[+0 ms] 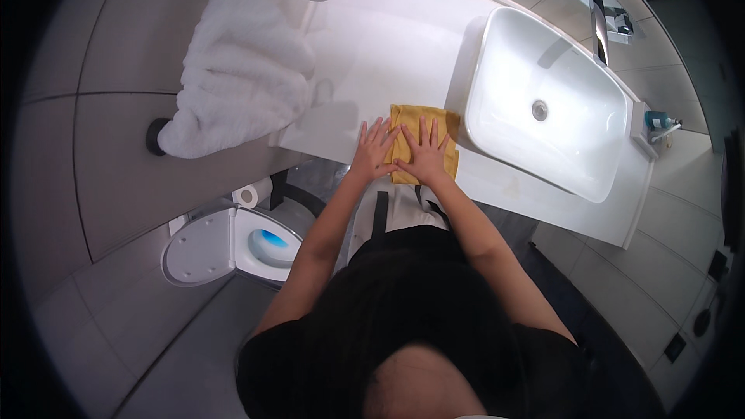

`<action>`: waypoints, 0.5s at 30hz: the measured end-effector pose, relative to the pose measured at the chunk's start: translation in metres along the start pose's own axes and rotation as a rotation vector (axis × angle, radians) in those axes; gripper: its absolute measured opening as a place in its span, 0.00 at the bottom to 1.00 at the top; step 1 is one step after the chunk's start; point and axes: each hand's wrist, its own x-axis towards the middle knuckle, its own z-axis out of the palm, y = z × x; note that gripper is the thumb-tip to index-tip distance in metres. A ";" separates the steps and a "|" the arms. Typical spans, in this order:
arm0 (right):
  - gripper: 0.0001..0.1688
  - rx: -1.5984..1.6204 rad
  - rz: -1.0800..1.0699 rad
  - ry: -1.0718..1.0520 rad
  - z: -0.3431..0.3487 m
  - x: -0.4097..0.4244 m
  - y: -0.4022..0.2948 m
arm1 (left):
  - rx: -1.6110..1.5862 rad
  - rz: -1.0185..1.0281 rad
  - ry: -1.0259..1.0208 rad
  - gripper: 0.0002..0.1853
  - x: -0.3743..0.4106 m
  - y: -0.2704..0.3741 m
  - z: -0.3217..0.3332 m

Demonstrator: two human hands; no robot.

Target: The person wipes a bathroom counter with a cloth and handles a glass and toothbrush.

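Observation:
A yellow cloth [412,113] lies folded on the white countertop [378,58], reaching its front edge beside the washbasin. My right hand [428,157] rests flat on the cloth with the fingers spread. My left hand [372,154] lies at the cloth's left side, its fingers apart, partly over the cloth and partly over the bare counter. The two thumbs are close together near the cloth's lower part. Neither hand is closed around anything.
Right of the cloth stands a white washbasin [524,145], with a chrome faucet [598,23] behind it and a blue bottle [656,120] beyond. White towels [244,70] hang at the left. Below them are a toilet paper roll [248,195] and an open toilet [201,247].

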 end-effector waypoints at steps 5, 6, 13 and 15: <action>0.50 0.007 -0.027 0.236 0.022 0.004 0.008 | 0.022 -0.063 0.184 0.37 -0.003 -0.013 0.001; 0.48 -0.010 -0.029 0.292 0.025 0.004 0.005 | 0.064 -0.097 0.225 0.36 0.000 -0.017 0.001; 0.47 -0.040 0.060 0.363 0.027 0.023 -0.005 | 0.241 -0.220 0.421 0.33 0.040 -0.046 0.007; 0.47 -0.016 0.114 0.307 0.016 0.038 -0.008 | 0.244 -0.233 0.425 0.33 0.041 -0.051 0.012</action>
